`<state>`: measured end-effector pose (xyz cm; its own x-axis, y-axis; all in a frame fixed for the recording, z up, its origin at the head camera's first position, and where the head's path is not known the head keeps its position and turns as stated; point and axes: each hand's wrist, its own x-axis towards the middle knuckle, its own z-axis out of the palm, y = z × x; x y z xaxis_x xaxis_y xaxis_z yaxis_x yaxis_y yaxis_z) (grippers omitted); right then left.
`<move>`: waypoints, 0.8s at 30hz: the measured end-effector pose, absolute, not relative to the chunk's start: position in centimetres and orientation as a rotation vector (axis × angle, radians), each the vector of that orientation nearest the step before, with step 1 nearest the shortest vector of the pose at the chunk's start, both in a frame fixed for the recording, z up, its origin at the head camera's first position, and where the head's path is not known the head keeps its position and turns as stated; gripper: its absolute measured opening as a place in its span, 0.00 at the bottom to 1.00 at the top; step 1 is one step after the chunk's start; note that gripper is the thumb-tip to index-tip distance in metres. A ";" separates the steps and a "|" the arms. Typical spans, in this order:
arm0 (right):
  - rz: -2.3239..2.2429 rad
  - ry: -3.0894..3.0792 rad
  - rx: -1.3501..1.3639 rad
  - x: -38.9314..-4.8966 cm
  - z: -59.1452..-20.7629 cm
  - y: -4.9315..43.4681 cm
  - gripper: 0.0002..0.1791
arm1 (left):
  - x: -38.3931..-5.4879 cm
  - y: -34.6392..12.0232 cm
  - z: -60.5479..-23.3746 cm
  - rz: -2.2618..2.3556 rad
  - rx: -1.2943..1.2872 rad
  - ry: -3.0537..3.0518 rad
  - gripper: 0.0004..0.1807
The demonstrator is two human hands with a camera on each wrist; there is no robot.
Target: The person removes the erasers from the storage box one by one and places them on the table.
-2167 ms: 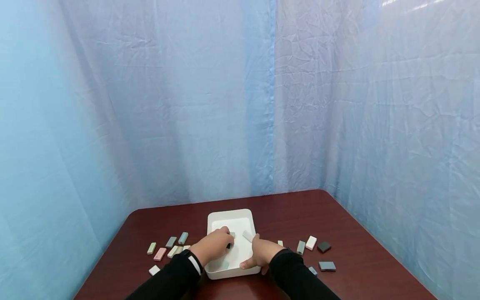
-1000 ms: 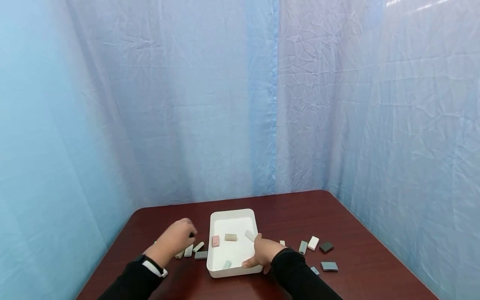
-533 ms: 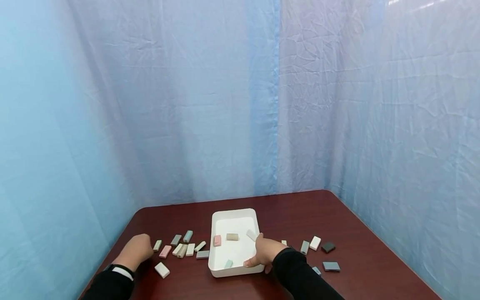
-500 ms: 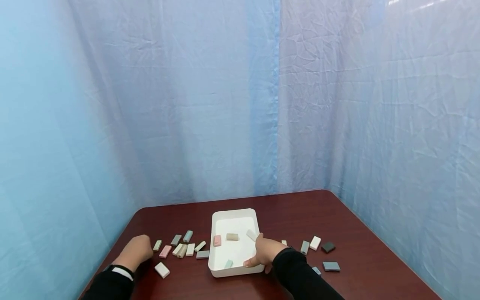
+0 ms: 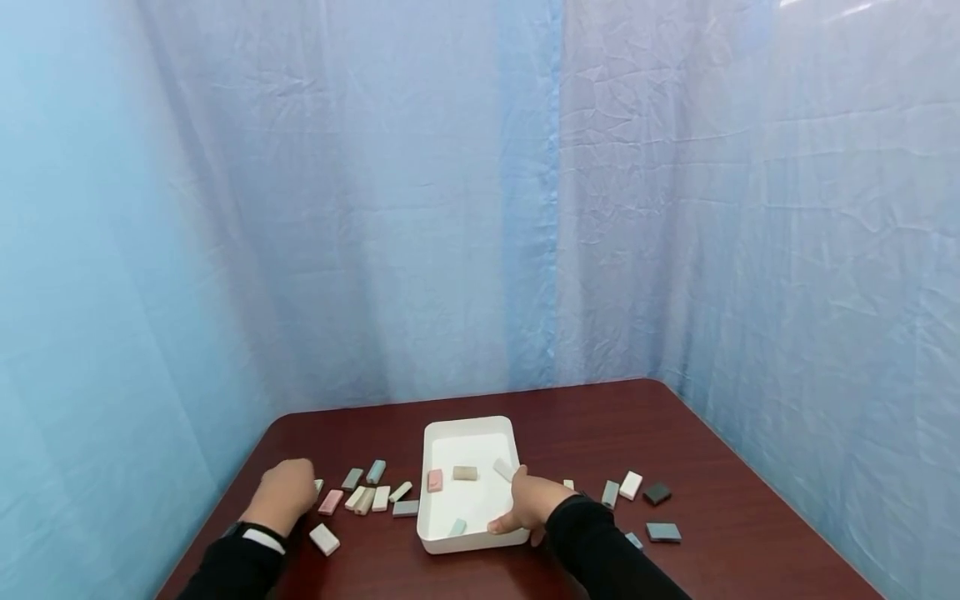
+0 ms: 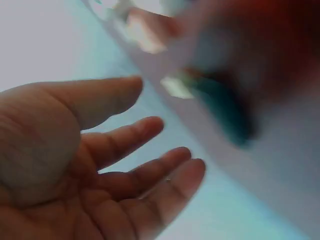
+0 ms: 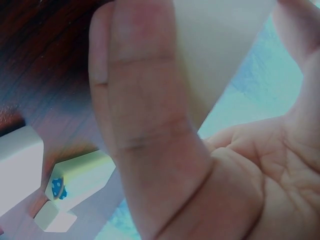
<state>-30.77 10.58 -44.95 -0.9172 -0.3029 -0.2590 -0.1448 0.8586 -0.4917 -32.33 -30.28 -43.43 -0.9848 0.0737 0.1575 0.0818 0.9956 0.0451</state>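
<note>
My left hand (image 5: 285,493) is low over the table's left side, covering part of a pale green block (image 5: 319,486). In the left wrist view its thumb and fingers are spread, with nothing between them; a blurred dark teal piece (image 6: 222,112) appears beyond the fingertips. My right hand (image 5: 528,504) grips the right wall of a white tray (image 5: 468,546), thumb inside and fingers outside. In the tray lie a pink block (image 5: 435,481), a beige block (image 5: 465,473), a whitish block (image 5: 503,470) and a pale green-blue block (image 5: 457,527).
Left of the tray are several small blocks, among them a white one (image 5: 325,540), a pink block (image 5: 331,502) and a grey block (image 5: 406,508). On the right lie others, including a black block (image 5: 657,494) and a blue-grey block (image 5: 663,532). Blue curtains (image 5: 450,208) surround the table.
My left hand has moved from over the tray to the left side of the table, then slightly forward and right onto the pale green block. My right hand keeps its grip on the tray.
</note>
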 end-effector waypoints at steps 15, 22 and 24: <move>-0.693 2.685 -0.315 -30.8 -44.8 10.1 0.62 | -32.7 -13.8 -43.0 -0.122 -1.182 -2.843 0.16; -0.722 2.674 -0.301 -30.8 -45.1 10.2 0.63 | -32.5 -11.3 -45.6 0.378 -0.974 -2.876 0.09; -0.741 2.673 -0.301 -30.7 -45.0 10.3 0.63 | -32.5 -11.0 -46.0 0.467 -0.931 -2.844 0.03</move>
<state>-30.74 10.25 -44.99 -0.9165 -0.2914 -0.2742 -0.1088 0.8409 -0.5301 -32.51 -10.97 -46.03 -0.8053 0.5928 0.0111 0.5581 0.7643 -0.3231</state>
